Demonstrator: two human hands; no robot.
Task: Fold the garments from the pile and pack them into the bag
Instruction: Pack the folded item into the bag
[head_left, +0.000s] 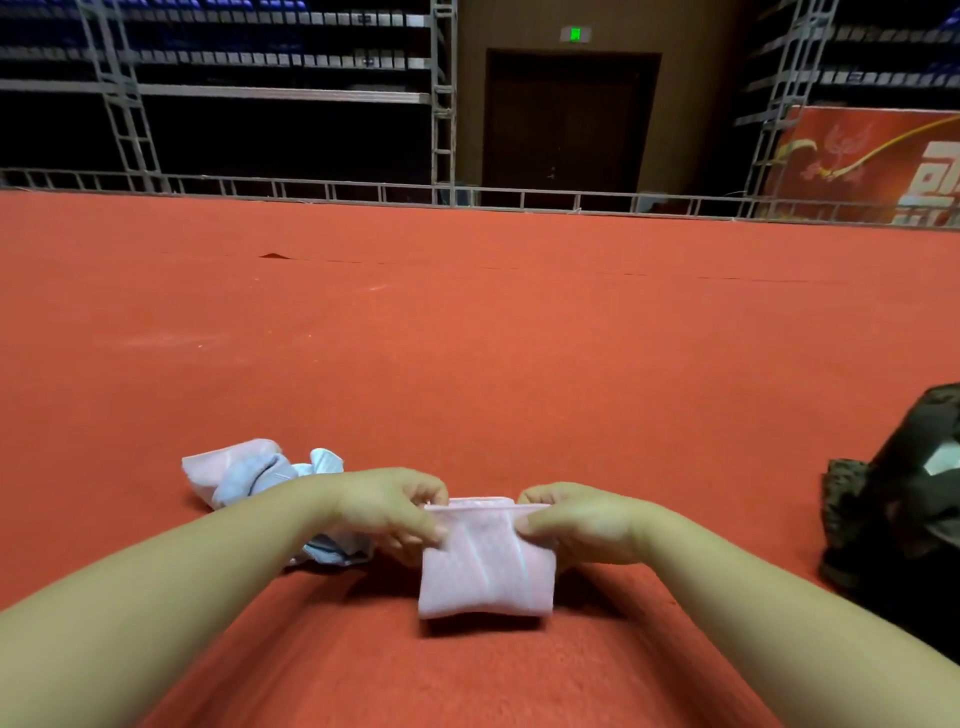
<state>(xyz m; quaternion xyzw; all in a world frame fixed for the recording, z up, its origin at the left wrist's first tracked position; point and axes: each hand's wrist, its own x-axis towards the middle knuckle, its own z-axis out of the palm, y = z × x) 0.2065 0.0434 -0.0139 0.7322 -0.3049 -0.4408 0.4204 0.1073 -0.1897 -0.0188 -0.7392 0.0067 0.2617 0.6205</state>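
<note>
- Head view: the left hand pinches the upper left corner of a small folded pink garment, thumb over the top hem, fingers curled behind.
- The right hand pinches the upper right corner of the same hem in the same way.
- The pink garment hangs between both hands, its lower edge touching the red carpet.
- Behind the left forearm, a loose pile of pale pink and light blue garments lies on the carpet.
- Well apart on the right edge, a dark camouflage bag sits on the carpet.
- Beyond, a metal railing borders the carpet before a dark door.
</note>
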